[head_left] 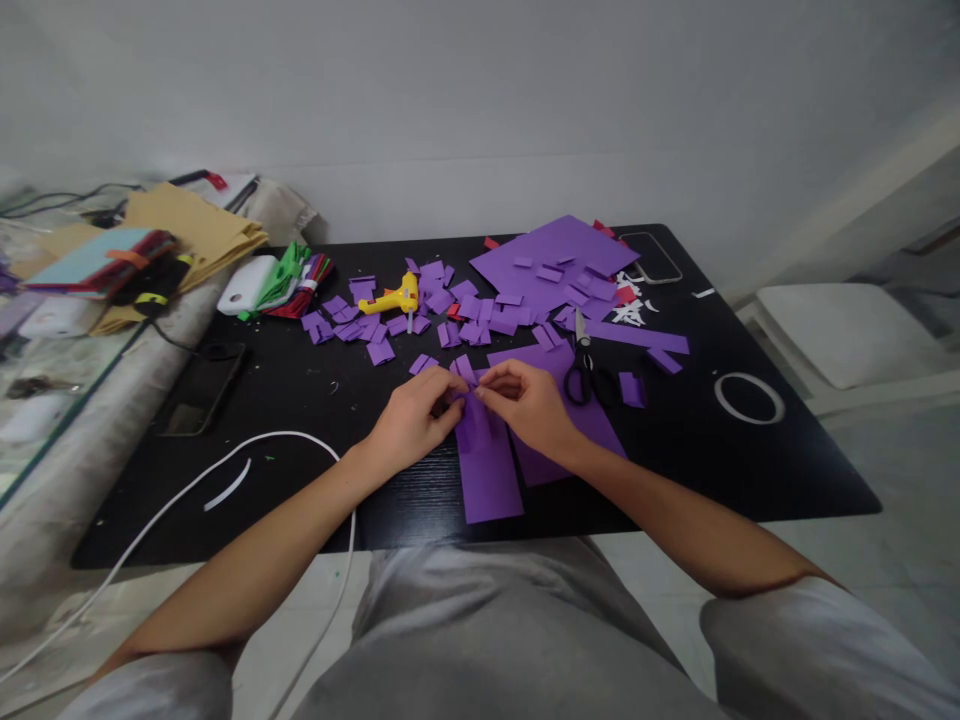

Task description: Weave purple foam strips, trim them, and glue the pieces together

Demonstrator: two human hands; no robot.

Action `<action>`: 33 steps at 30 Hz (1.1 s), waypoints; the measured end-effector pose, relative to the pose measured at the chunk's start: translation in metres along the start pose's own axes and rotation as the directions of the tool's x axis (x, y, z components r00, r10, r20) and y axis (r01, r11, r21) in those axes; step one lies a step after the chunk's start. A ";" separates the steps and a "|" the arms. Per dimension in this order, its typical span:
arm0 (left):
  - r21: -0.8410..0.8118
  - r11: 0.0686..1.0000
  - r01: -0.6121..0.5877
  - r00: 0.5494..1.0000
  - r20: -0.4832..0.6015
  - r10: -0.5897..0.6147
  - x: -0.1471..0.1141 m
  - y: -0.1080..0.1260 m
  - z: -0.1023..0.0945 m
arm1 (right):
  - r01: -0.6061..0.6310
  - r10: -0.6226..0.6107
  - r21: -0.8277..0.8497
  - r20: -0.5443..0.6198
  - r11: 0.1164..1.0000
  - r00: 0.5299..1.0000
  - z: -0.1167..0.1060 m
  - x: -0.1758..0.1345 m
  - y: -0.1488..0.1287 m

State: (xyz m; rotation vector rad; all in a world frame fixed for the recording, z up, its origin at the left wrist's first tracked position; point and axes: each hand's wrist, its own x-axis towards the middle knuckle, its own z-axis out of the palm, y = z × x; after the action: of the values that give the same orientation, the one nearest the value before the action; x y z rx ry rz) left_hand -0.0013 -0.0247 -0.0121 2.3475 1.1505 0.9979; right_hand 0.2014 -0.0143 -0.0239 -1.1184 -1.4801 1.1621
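Note:
My left hand (422, 415) and my right hand (531, 402) are close together near the front middle of the table, thumb and fingers pinched. Between them they hold a small piece of purple paper (465, 371), partly hidden by the fingertips. Below lies a purple paper strip (491, 485), and a wider purple sheet (559, 468) reaches under my right hand. Scissors with black handles (577, 385) rest just right of that hand, blades pointing away. Many small folded purple paper pieces (381, 350) are scattered beyond my hands, around a yellow glue gun (405, 293).
A large purple sheet (555, 245) lies at the back. White paper scraps (631, 312) and a tape ring (721, 400) are on the right. At left are a phone (202, 390), a white cable (225, 455), colored bundles (289, 278) and brown envelopes (191, 225).

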 end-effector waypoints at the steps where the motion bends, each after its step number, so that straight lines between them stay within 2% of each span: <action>1: 0.001 1.000 0.003 1.000 -0.010 -0.003 0.000 -0.001 0.000 | 0.015 -0.014 -0.012 0.009 1.000 1.000 0.000 -0.001 -0.002; 4: 0.001 1.000 0.010 0.999 -0.035 -0.010 0.001 -0.002 0.000 | 0.127 -0.120 -0.146 0.055 0.981 0.991 0.000 -0.005 -0.007; 7: -0.013 1.000 0.020 0.998 -0.051 -0.021 0.002 -0.001 0.000 | 0.245 -0.225 -0.322 0.099 0.914 0.969 0.002 -0.009 -0.007; 14: -0.081 0.994 0.078 0.995 -0.059 -0.083 0.002 0.000 0.001 | 0.321 -0.308 -0.465 0.107 0.825 0.945 0.004 -0.011 0.000; 22: -0.077 0.993 0.093 0.994 -0.043 -0.097 0.001 -0.002 0.001 | 0.389 -0.385 -0.546 0.128 0.742 0.914 0.003 -0.012 -0.002; 33: 0.033 0.998 -0.047 0.999 -0.014 0.047 0.004 0.001 -0.004 | 0.375 -0.387 -0.503 0.085 0.779 0.918 0.004 -0.016 -0.003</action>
State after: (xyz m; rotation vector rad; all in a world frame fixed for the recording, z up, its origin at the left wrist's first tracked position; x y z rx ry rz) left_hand -0.0022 -0.0220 -0.0073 2.4073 1.1300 1.0213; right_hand 0.1999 -0.0308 -0.0230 -1.0890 -1.9542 0.4727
